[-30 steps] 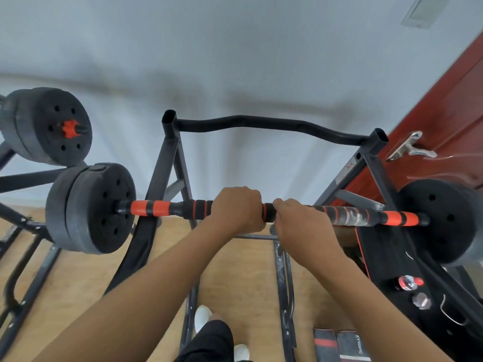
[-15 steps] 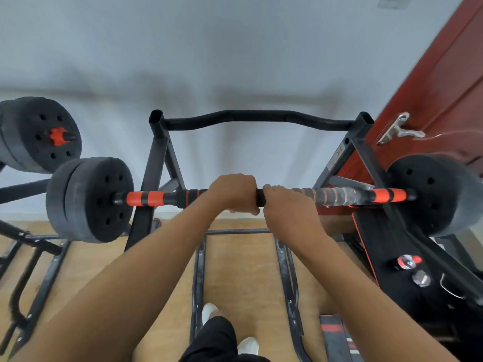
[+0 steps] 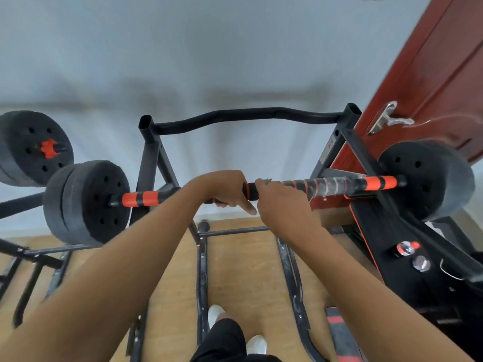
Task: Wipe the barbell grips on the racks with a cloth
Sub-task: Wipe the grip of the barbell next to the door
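A barbell [image 3: 146,198] with orange-and-black grips and black plates at both ends lies across a black rack [image 3: 149,155]. My left hand [image 3: 222,188] grips the bar's middle from above, fingers curled round it. My right hand [image 3: 281,205] grips the bar just to the right, beside a black-and-orange collar [image 3: 249,190]. The bar's right stretch [image 3: 326,185] is wrapped in worn grey tape. No cloth shows in either hand.
A second barbell's plates [image 3: 34,148] sit on another rack at the far left. A red door [image 3: 431,82] with a metal handle [image 3: 386,118] stands at the right. Black bench [image 3: 407,244] with bolts lies lower right. Wooden floor and my white shoes [image 3: 257,343] are below.
The view has shifted a little and the bar sits higher in frame. My left hand's thumb now points down off the bar; both hands stay on the middle of the bar.
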Demonstrator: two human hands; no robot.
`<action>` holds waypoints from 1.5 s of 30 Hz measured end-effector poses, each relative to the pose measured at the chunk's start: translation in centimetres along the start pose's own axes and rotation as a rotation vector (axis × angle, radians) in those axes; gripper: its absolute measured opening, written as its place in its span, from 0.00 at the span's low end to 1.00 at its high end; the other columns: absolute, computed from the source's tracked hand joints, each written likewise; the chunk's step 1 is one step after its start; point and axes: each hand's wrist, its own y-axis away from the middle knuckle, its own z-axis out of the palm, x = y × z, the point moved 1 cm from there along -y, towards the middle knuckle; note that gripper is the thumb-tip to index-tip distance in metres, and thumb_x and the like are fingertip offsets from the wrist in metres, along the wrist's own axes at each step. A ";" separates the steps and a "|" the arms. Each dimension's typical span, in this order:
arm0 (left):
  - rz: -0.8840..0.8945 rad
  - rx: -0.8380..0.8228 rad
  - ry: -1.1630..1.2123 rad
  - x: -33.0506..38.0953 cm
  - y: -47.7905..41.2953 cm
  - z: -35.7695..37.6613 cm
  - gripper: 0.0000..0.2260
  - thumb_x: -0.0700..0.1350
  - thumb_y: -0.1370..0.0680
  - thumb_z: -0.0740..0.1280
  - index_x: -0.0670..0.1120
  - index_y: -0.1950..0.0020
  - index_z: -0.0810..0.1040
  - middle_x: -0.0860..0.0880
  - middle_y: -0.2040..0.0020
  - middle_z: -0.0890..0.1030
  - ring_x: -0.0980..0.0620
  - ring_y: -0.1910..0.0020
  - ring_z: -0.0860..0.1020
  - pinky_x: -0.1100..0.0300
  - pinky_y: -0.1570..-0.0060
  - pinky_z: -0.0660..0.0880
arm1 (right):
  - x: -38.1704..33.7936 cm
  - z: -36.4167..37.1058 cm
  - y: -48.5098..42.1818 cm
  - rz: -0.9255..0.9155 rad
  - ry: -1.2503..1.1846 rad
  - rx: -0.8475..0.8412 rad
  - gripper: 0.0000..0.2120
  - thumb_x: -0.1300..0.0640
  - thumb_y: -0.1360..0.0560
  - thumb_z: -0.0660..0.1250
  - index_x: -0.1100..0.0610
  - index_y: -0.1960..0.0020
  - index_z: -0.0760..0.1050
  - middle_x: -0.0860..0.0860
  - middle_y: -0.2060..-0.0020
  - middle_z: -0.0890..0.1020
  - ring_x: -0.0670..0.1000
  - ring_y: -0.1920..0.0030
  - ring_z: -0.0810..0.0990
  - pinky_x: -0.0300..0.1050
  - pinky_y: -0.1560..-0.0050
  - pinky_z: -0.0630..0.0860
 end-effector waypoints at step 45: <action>-0.019 0.499 -0.513 0.9 -0.8 2.7 0.07 0.46 0.23 0.66 0.48 0.60 0.78 0.52 0.71 0.77 0.50 0.73 0.75 0.59 0.68 0.71 | -0.8 0.6 -1.5 0.062 -0.003 0.071 0.10 0.64 0.20 0.61 0.59 0.40 0.72 0.52 0.56 0.76 0.54 0.60 0.78 0.47 0.64 0.67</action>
